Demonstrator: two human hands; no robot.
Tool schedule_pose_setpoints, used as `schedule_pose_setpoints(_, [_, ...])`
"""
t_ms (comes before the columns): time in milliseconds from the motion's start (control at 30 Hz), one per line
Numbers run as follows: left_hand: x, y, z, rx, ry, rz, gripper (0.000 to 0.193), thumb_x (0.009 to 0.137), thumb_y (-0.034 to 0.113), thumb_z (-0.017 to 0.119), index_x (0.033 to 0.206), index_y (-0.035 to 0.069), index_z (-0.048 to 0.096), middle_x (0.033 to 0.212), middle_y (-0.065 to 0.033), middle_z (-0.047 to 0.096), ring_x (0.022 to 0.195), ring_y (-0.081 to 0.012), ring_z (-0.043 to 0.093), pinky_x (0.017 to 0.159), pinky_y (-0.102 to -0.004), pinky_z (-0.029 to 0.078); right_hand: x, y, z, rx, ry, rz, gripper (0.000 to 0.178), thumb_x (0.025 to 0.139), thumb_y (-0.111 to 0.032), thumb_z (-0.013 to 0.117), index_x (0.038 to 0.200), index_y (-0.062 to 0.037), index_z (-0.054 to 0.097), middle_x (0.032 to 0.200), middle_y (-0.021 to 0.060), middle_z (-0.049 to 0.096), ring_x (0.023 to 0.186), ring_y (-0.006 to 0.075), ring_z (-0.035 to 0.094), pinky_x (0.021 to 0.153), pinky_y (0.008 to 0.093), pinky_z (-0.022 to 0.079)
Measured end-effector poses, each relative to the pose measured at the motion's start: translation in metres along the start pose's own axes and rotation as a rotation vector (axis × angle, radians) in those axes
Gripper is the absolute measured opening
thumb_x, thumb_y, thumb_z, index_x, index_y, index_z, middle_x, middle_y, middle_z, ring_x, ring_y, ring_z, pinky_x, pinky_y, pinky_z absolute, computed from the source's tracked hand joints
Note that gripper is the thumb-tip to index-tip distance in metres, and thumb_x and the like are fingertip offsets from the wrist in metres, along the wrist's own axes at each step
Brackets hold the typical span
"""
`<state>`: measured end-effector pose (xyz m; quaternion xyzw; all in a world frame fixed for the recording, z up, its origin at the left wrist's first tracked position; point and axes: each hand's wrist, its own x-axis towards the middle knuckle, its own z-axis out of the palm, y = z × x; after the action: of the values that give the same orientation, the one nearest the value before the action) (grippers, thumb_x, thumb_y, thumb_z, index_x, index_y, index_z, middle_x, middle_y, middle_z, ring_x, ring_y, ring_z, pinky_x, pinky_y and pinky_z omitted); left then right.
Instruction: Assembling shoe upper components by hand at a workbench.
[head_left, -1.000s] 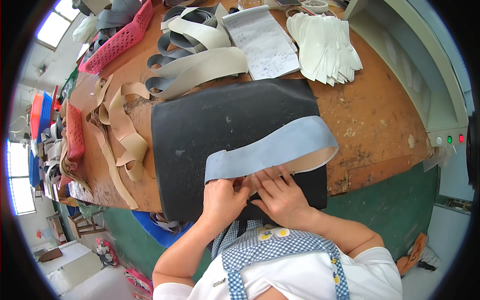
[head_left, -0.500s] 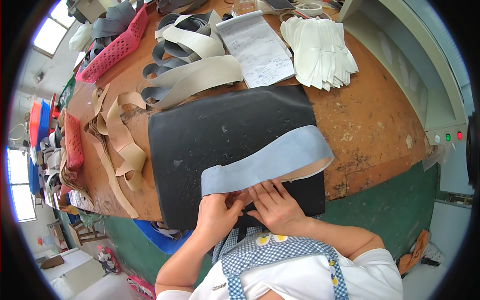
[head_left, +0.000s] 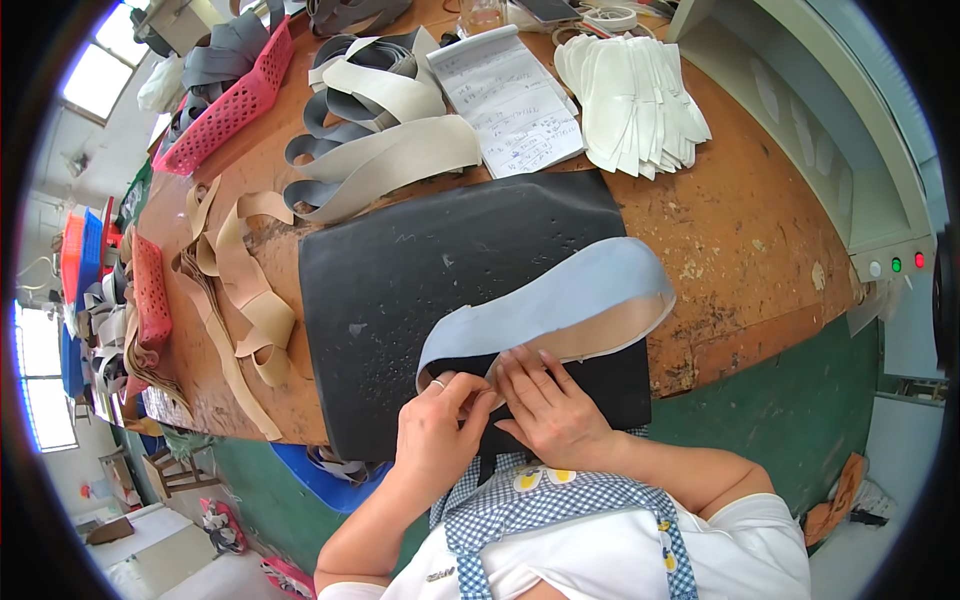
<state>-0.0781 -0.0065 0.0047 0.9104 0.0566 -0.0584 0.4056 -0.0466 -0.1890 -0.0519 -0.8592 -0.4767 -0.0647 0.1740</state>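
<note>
A wide band (head_left: pixel 560 295), pale blue outside and beige inside, stands on its edge in a loop on a black mat (head_left: pixel 370 290). My left hand (head_left: pixel 437 430) is closed on the band at its near left part, thumb and fingers pinched together; a ring shows on one finger. Beside it lies my right hand (head_left: pixel 550 408), fingers stretched out flat against the near side of the band, thumb toward the left hand. The stretch of band under my fingers is mostly hidden.
Beige strips (head_left: pixel 245 280) lie left of the mat, and grey coiled bands (head_left: pixel 390 160) behind it. A notepad (head_left: pixel 515 105) and white cut pieces (head_left: pixel 635 105) sit at the back. Pink baskets (head_left: pixel 235 105) stand left, a grey machine housing (head_left: pixel 840 200) right.
The band's left end has curved round toward me and its loop has opened wider, showing more beige inside. My left hand has turned slightly; the right has hardly moved.
</note>
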Motion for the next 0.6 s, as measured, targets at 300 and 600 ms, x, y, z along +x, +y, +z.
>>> schedule_pose_setpoints(300, [-0.007, -0.021, 0.003, -0.011, 0.052, -0.110, 0.014, 0.086, 0.008, 0.071, 0.095, -0.002, 0.069, 0.079, -0.0135, 0.070, 0.068, -0.0203, 0.068, 0.065, -0.0318, 0.054, -0.001, 0.000, 0.000, 0.021, 0.016, -0.004, 0.057, 0.085, -0.033, 0.069, 0.123, 0.0090, 0.063, 0.127, 0.0228, 0.061, 0.123, 0.0368, 0.056, 0.111, 0.0505, 0.038])
schedule_pose_setpoints(600, [-0.002, -0.019, -0.004, -0.023, -0.058, -0.251, 0.019, 0.087, 0.015, 0.068, 0.097, -0.001, 0.068, 0.079, -0.0125, 0.071, 0.065, -0.0245, 0.067, 0.063, -0.0355, 0.053, -0.001, 0.001, 0.000, 0.049, 0.032, -0.001, 0.057, 0.083, -0.031, 0.072, 0.122, 0.0097, 0.063, 0.126, 0.0242, 0.061, 0.123, 0.0372, 0.056, 0.111, 0.0505, 0.038])
